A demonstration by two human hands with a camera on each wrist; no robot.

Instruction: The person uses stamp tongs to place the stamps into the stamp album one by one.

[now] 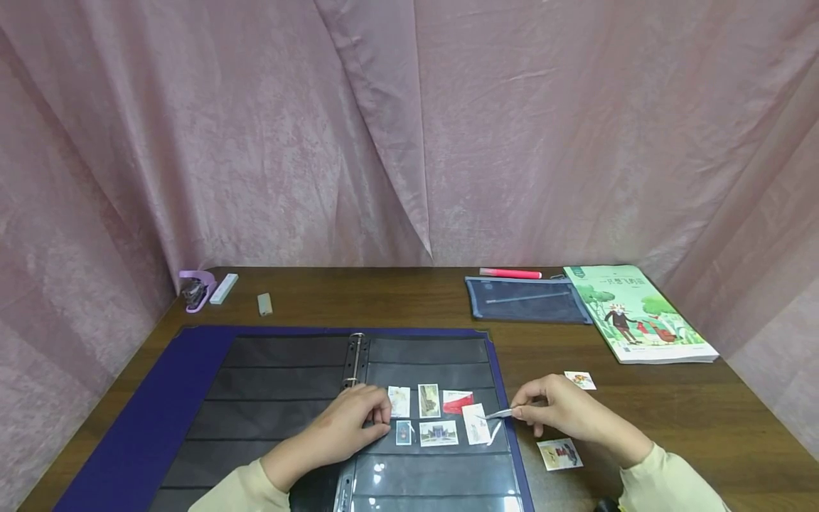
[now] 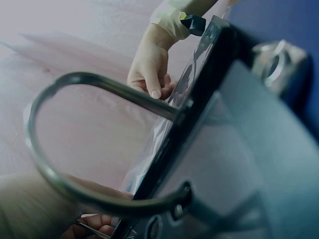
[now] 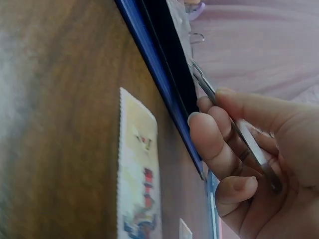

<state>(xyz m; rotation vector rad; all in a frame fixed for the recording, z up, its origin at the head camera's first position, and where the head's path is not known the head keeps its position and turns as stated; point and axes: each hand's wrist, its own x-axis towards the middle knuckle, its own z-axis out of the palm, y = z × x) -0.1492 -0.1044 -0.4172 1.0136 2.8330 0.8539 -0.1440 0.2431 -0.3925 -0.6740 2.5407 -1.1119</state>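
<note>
My right hand pinches metal tweezers between thumb and fingers, just past the album's right edge. Their tips meet a pale stamp that lies slightly tilted over the right page, overlapping the lower corner of a red-and-white stamp. My left hand rests by the metal rings, fingers loosely bent and thumb apart, near a small blue stamp. Several other stamps sit in two rows on the page, among them a building stamp. In the left wrist view a large binder ring crosses in front of my left hand.
The blue album lies open with black pocket pages. Loose stamps lie on the wood to its right. Behind stand a blue pouch, a red marker, a green book, an eraser and a purple stapler.
</note>
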